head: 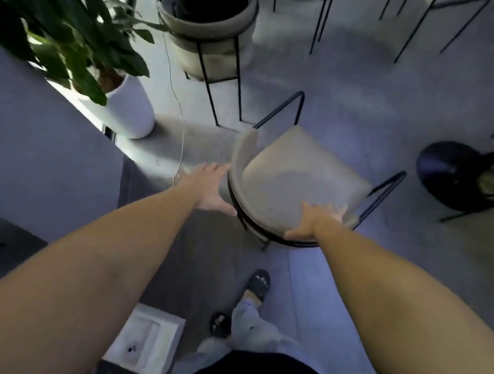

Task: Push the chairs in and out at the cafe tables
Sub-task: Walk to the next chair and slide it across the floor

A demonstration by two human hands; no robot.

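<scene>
At the far left a grey table top [33, 142] fills the edge of the view, and its outer parts are cut off by the frame. Behind it, away from the hands, stands a leafy plant [60, 18] in a white pot [129, 109], with the upper leaves out of view. A thin white cable [181, 138] runs down the floor and ends just beyond the left hand [209, 189]; what it joins to is hard to make out. The left hand is spread flat with the fingers wide, and it lies against the outer left side of the curved backrest of the beige chair [295, 176]; whether the fingers really press the pad or only come near it I cannot tell, because the picture is blurred there. The chair stands on the floor between the two hands, its seat turned away from the person, and its black legs are partly hidden under the seat. The right hand [318, 220] rests on the top edge of the backrest at its right end, fingers over the rim and thumb below, in a loose hold on the chair. Beyond the chair a second chair [212, 32] is pushed toward a dark column. To the right of the grip a round black table base [449, 176] shows, its top cut off. Below the arms are two feet in dark sandals [257, 287] and a white box [146, 343].
</scene>
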